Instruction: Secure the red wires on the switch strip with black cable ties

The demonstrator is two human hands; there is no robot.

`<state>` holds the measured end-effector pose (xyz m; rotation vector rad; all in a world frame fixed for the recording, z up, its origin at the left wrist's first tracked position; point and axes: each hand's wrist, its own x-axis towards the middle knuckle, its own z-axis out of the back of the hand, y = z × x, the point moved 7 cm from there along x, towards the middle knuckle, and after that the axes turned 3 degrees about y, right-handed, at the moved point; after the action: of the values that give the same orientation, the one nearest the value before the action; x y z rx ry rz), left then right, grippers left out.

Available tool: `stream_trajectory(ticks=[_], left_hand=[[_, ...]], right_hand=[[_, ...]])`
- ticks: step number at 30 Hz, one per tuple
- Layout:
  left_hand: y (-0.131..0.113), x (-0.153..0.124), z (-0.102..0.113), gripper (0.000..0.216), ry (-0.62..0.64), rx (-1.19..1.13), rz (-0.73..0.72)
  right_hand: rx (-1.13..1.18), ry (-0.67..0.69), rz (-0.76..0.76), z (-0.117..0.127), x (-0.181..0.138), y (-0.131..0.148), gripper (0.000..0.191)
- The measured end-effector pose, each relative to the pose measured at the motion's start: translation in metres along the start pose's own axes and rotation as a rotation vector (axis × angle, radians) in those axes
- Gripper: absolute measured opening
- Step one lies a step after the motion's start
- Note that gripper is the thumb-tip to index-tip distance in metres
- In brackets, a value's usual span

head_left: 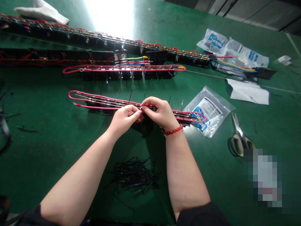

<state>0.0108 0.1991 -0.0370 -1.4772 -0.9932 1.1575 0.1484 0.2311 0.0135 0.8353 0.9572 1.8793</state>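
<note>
The wire harness [98,102], a long loop of pink leads over a row of dark blocks, lies across the green bench [47,141]. Both hands meet near its middle.

- Left hand [124,118]: fingers curled, thumb and fingertips pinched together on the harness leads.
- Right hand [160,113]: fingertips likewise pinched on the leads, touching the left hand's; a red bead bracelet [172,131] sits on the wrist.
- The pinch point is covered by the fingers. A black cable tie may be held there, but this cannot be confirmed.

The harness's right end rests on a clear plastic bag [209,110]. A loose pile of black cable ties [134,175] lies between the forearms. Scissors [238,138] lie well to the right. Further harnesses [124,70] lie beyond, partly washed out by glare. A pixelated patch [265,179] hides whatever lies at the lower right.
</note>
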Motion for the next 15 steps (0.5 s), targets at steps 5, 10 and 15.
stream_trajectory(ticks=[5,10,15], left_hand=[[0.001,-0.0002,-0.0001,0.026,0.003,0.0,0.003],[-0.0007,0.0002,0.0004,0.026,-0.006,0.006,-0.003],[-0.0012,0.0005,0.0008,0.027,-0.007,0.02,-0.031]], right_hand=[[-0.01,-0.001,0.002,-0.0006,0.0003,-0.0018,0.007],[-0.029,0.011,0.006,-0.0006,0.0002,-0.0032,0.007],[-0.041,0.023,0.007,-0.0008,0.0001,-0.0014,0.007]])
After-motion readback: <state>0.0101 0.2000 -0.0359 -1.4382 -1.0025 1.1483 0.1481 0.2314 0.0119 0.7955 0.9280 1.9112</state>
